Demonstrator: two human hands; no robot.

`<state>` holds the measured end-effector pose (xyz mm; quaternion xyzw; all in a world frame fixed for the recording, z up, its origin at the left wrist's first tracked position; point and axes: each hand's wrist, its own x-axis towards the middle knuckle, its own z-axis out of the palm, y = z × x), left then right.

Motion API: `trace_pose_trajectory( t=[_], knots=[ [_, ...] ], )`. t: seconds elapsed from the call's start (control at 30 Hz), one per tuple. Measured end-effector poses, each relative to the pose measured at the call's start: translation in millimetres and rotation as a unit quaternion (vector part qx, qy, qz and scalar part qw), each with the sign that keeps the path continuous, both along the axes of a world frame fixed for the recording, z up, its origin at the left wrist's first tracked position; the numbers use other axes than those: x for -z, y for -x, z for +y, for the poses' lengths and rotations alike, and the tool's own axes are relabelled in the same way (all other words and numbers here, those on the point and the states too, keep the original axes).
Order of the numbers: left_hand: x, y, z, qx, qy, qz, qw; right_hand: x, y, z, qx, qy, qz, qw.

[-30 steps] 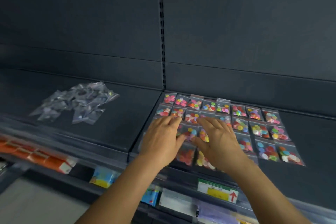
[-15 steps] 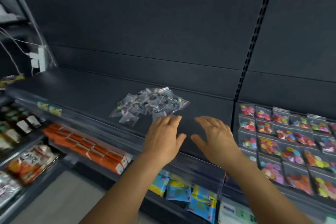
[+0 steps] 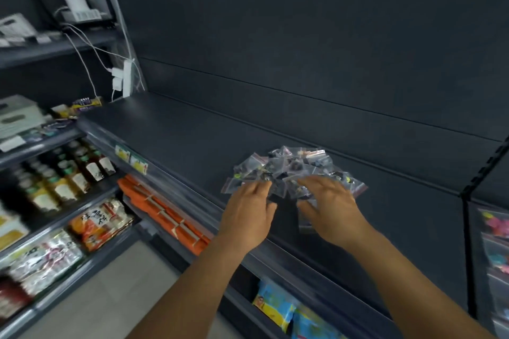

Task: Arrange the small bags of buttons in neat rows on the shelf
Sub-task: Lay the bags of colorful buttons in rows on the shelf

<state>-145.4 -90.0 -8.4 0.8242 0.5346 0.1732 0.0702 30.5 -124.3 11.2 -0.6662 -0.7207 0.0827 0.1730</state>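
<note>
1. Both hands now reach the loose pile of clear button bags point(image 3: 292, 170), having left the sorted rows.
2. Left hand point(image 3: 249, 215) and right hand point(image 3: 330, 209) spread flat, fingers relaxed, touching the pile's near edge.
3. Pile lies mid-shelf point(image 3: 192, 140).

Bare dark shelf point(image 3: 179, 132) lies open from 9 to 11 o'clock of the heap of small clear button bags point(image 3: 292, 170). At 12 o'clock the back panel point(image 3: 303, 49) blocks; at 3 o'clock a slotted upright point(image 3: 484, 173) divides bays.
</note>
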Motion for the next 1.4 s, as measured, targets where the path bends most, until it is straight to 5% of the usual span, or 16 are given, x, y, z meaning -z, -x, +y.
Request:
trace_pose_trajectory(
  t=[0.3,0.73,0.87,1.13,1.4],
  knots=[
    [13,29,59,-0.021,0.081,0.003,0.996,19,34,69,-0.153,0.078,-0.056,0.984],
    [19,57,117,-0.014,0.082,-0.001,0.997,22,35,95,0.028,0.045,-0.095,0.994],
    [19,61,129,0.044,0.009,-0.032,0.998,19,59,104,-0.022,0.033,-0.049,0.998],
    [26,72,155,0.095,0.039,0.068,0.992,27,69,104,0.052,0.054,-0.107,0.991],
    [26,72,158,0.066,-0.008,-0.020,0.998,17,78,108,0.144,-0.042,-0.033,0.988]
  ],
)
